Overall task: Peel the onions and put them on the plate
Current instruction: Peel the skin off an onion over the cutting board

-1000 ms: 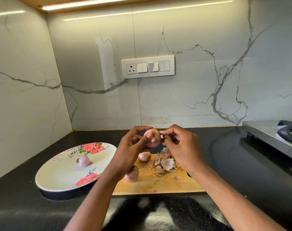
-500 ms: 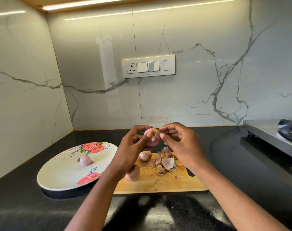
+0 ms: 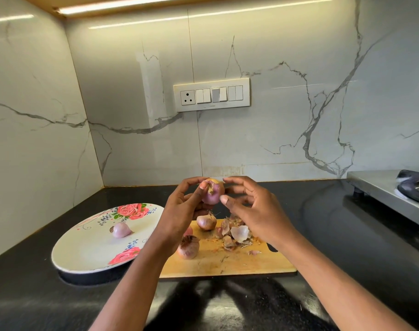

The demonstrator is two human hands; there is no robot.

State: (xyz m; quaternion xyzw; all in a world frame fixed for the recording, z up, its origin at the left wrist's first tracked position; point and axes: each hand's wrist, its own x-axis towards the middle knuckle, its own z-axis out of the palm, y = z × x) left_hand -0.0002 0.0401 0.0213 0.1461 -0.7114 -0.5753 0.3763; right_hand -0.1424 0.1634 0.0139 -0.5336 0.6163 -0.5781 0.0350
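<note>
- The black counter point(image 3: 323, 235) fills the lower part of the view and meets white marble walls point(image 3: 287, 127) at its far edge and its left edge; a switch panel point(image 3: 211, 94) sits on the far wall.
- A steel stove point(image 3: 390, 194) stands at the right edge of the counter.
- Both forearms come up from the near edge and the hands meet above the far edge of the cutting board.
- The left hand point(image 3: 182, 211) is raised with the thumb up; its curled fingers and thumb grip the held onion point(image 3: 212, 192) from the left side.
- The right hand point(image 3: 256, 211) is just beside this onion, its fingers spread and loosely bent, holding nothing; I cannot tell if a fingertip touches the onion.
- The plate point(image 3: 84, 249), white with red roses, lies near the left edge of the counter, its right rim just beside the board.
- The wooden cutting board point(image 3: 227, 261) lies in the middle of the counter.
- A heap of dry peels point(image 3: 237, 235) lies at the far right part of the board.
- Two unpeeled onions point(image 3: 188, 248) lie at the left part of the board, one nearer and one farther.
- The held onion is pink-purple and smooth, with a dry tuft at its top.
- One peeled onion point(image 3: 120, 230), pale purple, lies in the middle of the plate.
</note>
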